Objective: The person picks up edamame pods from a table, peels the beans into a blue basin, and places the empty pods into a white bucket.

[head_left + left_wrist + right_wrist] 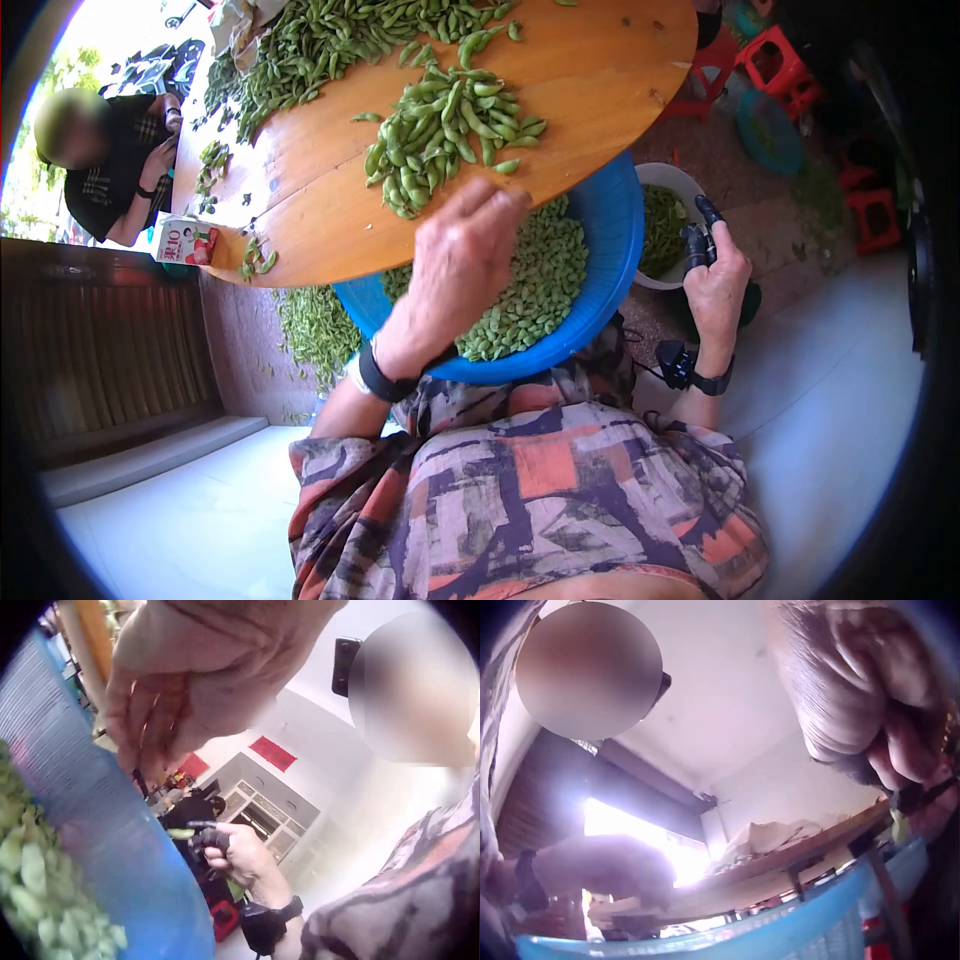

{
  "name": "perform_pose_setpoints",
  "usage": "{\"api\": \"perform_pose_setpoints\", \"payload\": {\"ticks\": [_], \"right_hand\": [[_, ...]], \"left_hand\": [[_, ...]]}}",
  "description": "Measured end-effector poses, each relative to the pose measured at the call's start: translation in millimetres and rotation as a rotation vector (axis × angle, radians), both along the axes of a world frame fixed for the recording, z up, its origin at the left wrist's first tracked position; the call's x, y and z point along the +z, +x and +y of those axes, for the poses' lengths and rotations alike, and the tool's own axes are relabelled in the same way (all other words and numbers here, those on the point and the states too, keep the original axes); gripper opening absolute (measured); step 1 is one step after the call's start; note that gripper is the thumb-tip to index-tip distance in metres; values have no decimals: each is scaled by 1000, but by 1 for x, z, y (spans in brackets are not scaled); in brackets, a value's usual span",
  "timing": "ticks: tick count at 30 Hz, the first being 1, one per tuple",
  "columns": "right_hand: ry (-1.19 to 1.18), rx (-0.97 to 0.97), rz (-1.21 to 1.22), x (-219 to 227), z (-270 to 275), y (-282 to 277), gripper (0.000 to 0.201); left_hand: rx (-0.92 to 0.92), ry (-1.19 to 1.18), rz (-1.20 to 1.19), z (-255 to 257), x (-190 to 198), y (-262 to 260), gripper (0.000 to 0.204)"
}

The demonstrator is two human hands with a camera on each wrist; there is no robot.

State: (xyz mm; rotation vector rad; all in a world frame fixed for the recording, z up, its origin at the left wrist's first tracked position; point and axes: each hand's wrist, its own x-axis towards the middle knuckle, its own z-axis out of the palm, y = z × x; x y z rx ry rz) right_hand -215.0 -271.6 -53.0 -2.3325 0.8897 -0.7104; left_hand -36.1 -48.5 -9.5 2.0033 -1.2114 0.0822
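A small heap of green pods (440, 130) is spread near the near edge of the round-edged wooden table (320, 190). The left hand (465, 250) is held beside that edge, above the blue basin (627, 215) of shelled beans (535, 290), its fingers bent; whether anything is gripped cannot be told. By the right hand (717, 285), near the white bucket (686, 180), a single pod (180, 834) is apparently pinched between black-covered fingertips (201, 824).

white-and-red carton (186, 242) | person (108, 170) in dark shirt | red stools (792, 92) | brown slatted panel (110, 350)
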Motion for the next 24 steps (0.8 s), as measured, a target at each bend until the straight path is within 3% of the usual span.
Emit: {"api": "perform_pose_setpoints", "payload": {"ticks": [2,6,9,11,12,14,16,24], "right_hand": [[13,21,-37,3,9,4,32],[55,147,-87,-5,22,14,34],[362,293,-228,-2,41,28,31],[611,398,-268,9,53,35,27],[778,444,-284,17,59,36,24],[911,526,-287,15,66,39,19],[1165,667,-296,8,73,43,14],[1086,640,-118,4,80,48,15]], "left_hand": [[134,74,-137,-17,3,18,18],[111,184,-252,-28,-9,36,16],[104,68,-297,-25,-4,24,13],[-6,-67,189,-16,-3,6,11],[-9,-64,194,-10,-6,-4,11],[7,-150,877,2,-15,-19,12],[-25,-228,916,9,-27,-27,11],[45,-393,1061,19,-44,-41,16]]}}
